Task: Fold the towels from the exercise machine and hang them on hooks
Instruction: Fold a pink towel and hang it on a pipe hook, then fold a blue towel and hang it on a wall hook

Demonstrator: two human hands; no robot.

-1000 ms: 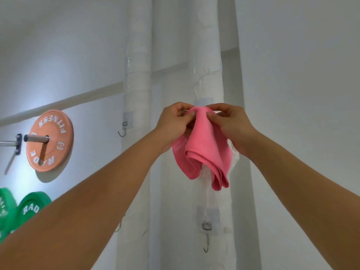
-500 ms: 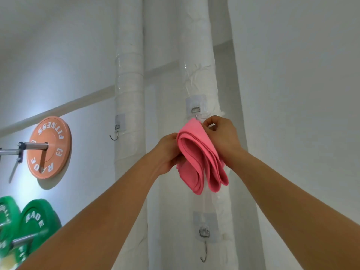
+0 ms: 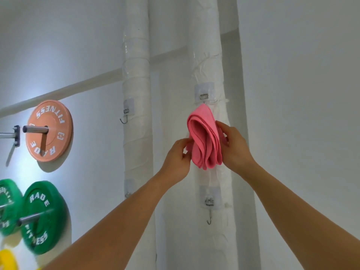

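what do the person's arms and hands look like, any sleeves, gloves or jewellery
Both forearms are bare for as much of them as the picture shows, with no sleeves in view. The left hand and the right hand wear no gloves, and no watch, bracelet or ring shows on either wrist or on the visible fingers.

The towel [image 3: 204,137] hangs from the upper hook [image 3: 204,96] on the right pipe [image 3: 206,45], between both hands; another hook [image 3: 209,213] sits below, weight plates [image 3: 48,131] far left.

Soft matt pink towel [image 3: 204,139]; shiny metal hook [image 3: 209,217]; pipe [image 3: 210,55] seemingly tape-wrapped.
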